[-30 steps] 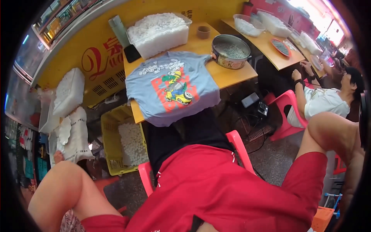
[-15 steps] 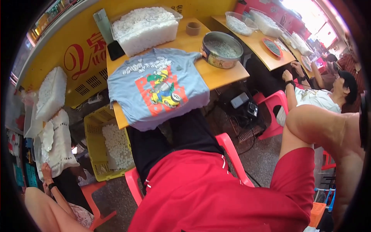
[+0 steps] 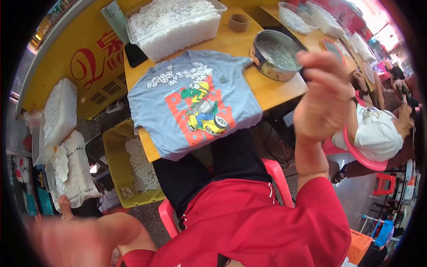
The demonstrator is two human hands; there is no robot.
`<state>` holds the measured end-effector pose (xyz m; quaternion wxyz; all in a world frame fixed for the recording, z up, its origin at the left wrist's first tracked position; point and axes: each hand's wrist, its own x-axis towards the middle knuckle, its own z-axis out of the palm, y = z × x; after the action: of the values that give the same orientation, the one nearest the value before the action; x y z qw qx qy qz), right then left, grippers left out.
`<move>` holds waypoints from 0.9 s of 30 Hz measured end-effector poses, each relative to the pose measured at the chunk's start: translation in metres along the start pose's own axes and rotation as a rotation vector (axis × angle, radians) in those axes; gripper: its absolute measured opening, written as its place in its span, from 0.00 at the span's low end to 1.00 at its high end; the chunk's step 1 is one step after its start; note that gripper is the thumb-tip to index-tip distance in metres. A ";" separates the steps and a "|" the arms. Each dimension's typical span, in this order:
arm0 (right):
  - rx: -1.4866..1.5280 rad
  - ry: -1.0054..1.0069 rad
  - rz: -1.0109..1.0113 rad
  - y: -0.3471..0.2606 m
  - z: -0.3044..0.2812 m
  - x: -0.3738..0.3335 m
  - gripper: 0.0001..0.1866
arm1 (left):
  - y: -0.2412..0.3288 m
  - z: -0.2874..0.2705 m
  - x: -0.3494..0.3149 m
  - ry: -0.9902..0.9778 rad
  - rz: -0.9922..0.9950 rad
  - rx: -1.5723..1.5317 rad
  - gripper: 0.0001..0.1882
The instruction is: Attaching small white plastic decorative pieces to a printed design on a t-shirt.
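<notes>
My right hand (image 3: 321,104) is raised at the right, above the table's corner and near a round tin (image 3: 270,71) with small greyish pieces inside. Motion blurs its fingers, and I see nothing held in it. Low at the left, my left hand (image 3: 71,240) is a strong smear, its fingers impossible to make out. Both hands are off the blue-grey T-shirt (image 3: 155,107), which lies over the table's front edge. White oval pieces (image 3: 178,78) rest in a cluster on its upper part, with a small greyish heap (image 3: 223,80) beside them. A cartoon dinosaur print fills its middle.
At the back stand a clear tub (image 3: 178,38) heaped with white pieces, a green bottle (image 3: 114,20), a black phone (image 3: 134,55) and a tape roll (image 3: 239,23). A yellow crate (image 3: 118,164) stands on the floor. A person in white (image 3: 376,131) sits at the right.
My right arm has swung from the right rim inward, bringing the hand into view. My left hand has come into view low at the left. The table scene has shifted slightly in view.
</notes>
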<state>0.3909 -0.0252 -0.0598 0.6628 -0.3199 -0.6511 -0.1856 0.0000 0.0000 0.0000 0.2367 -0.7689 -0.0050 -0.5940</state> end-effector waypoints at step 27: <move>-0.206 -0.933 0.321 0.123 0.181 -0.120 0.06 | 0.000 0.219 -0.196 -0.541 -1.162 -0.452 0.06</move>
<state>0.3276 0.1642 -0.2098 0.2865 -0.5286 -0.7988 0.0179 0.1413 0.1348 -0.2194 -0.2967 -0.7936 -0.3521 -0.3978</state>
